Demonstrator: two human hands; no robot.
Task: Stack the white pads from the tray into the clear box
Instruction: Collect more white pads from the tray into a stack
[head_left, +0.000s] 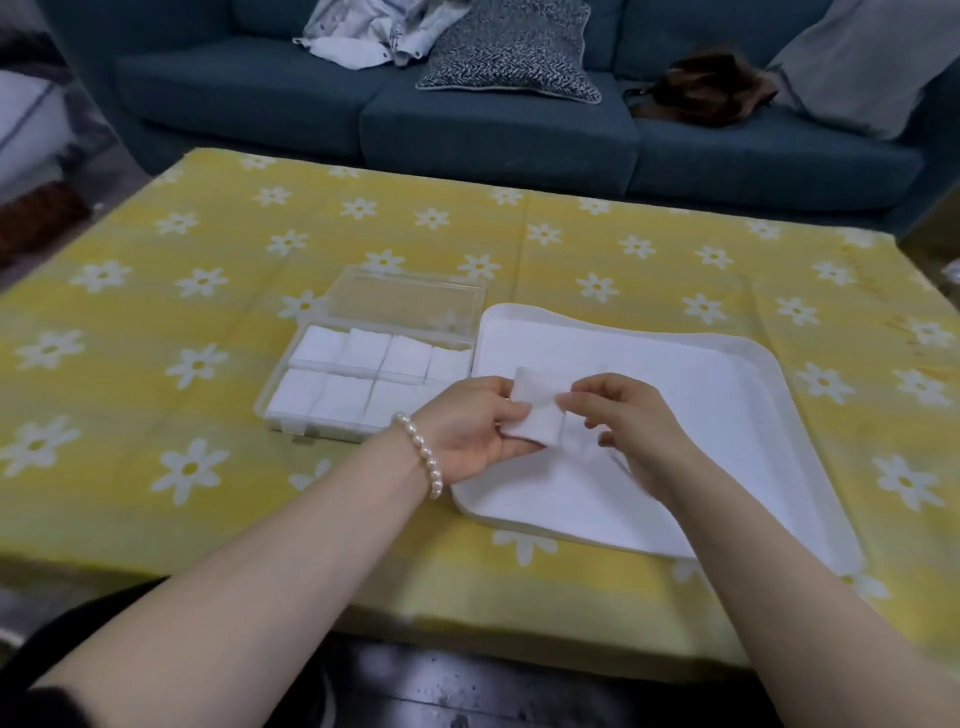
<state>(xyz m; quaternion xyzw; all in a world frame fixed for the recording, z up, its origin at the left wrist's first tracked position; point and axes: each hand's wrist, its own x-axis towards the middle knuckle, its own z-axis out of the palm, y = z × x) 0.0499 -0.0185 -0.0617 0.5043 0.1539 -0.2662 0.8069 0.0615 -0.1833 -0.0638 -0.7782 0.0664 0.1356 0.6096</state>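
Observation:
A clear box (283, 395) lies open on the yellow flowered tablecloth, its lid (410, 301) folded back. Several white pads (358, 358) fill its compartments in two rows. To its right sits a white tray (748, 353) lined with white pads. Over the tray's left edge, my left hand (467, 431), with a pearl bracelet on the wrist, pinches a small stack of white pads (537, 415). My right hand (628, 421) pinches the same stack from the right side. The stack is held a little above the tray.
The table (156, 467) stands in front of a blue sofa (493, 130) with a patterned cushion (511, 52), crumpled white cloth (374, 31) and a brown bag (706, 88). The near table edge runs along the bottom, with dark floor below.

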